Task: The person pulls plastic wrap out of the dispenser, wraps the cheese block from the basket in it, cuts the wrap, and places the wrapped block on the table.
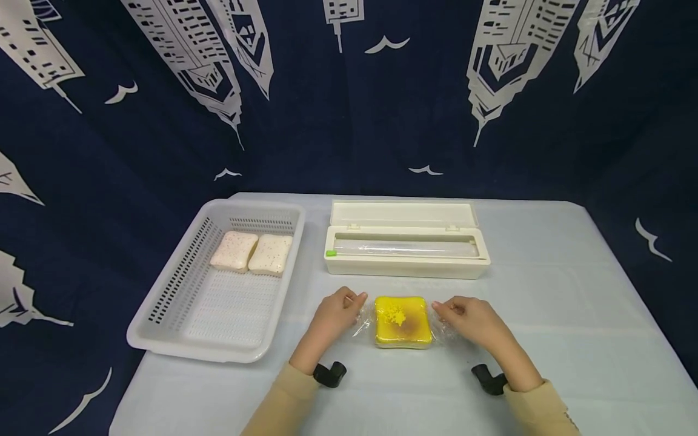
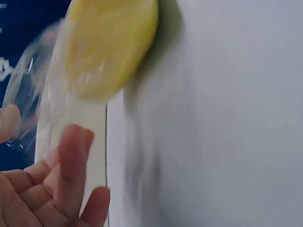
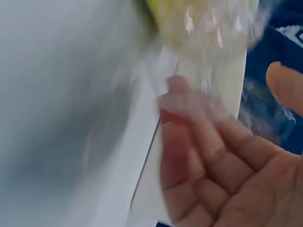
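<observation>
A square yellow bread slice (image 1: 403,327) with a browned patch lies on the table, wrapped in clear plastic film (image 1: 364,319). At its left end is my left hand (image 1: 337,312), fingers loosely bent beside the loose film. The left wrist view has that thumb and the fingers (image 2: 75,156) apart, with film behind them. On the other side my right hand (image 1: 473,318) reaches to the film's right end. Its thumb and fingers (image 3: 177,142) also stand apart in the right wrist view, film lying across the fingertips; that view is blurred.
A white perforated basket (image 1: 262,339) at the left holds two pale speckled bread slices (image 1: 234,250). Behind the yellow slice sits a cream film dispenser box (image 1: 409,267), lid up, with a roll of film (image 1: 406,247) inside. A dark patterned cloth (image 1: 349,121) hangs behind the table.
</observation>
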Tool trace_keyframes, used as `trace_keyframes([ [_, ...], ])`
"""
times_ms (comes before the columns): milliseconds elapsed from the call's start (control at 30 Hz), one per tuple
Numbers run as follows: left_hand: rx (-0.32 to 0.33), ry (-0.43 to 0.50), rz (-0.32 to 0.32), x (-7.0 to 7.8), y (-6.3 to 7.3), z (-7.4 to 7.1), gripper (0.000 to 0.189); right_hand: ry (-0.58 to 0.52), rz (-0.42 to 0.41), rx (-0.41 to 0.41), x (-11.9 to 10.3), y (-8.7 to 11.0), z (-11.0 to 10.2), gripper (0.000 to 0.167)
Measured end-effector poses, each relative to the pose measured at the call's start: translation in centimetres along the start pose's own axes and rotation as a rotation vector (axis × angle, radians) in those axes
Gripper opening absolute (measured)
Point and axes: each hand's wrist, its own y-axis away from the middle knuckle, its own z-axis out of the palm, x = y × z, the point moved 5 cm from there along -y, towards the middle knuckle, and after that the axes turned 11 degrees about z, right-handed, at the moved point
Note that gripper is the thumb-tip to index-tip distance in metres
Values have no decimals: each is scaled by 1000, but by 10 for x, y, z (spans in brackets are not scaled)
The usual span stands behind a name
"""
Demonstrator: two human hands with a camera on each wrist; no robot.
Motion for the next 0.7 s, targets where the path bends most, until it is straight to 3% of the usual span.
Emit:
trace_keyframes([
  [100,13,31,-43,-12,4,-7,53,28,42,-57,10,0,-3,63],
  [200,-51,117,-84,-19,8,-5,60,8,57,-117,19,1,0,63],
  [300,-140,253,-96,-20,11,4,60,-133,71,-191,26,1,8,63],
  [367,-165,326,-92,-17,14,10,55,-262,85,-238,29,1,14,63],
  [433,-147,370,-91,-14,16,13,49,-392,110,-266,30,1,19,63],
  [533,-64,384,-75,-9,18,13,36,-530,128,-277,29,2,25,62],
  [700,70,388,-51,-7,21,14,21,-660,203,-240,28,8,32,62],
])
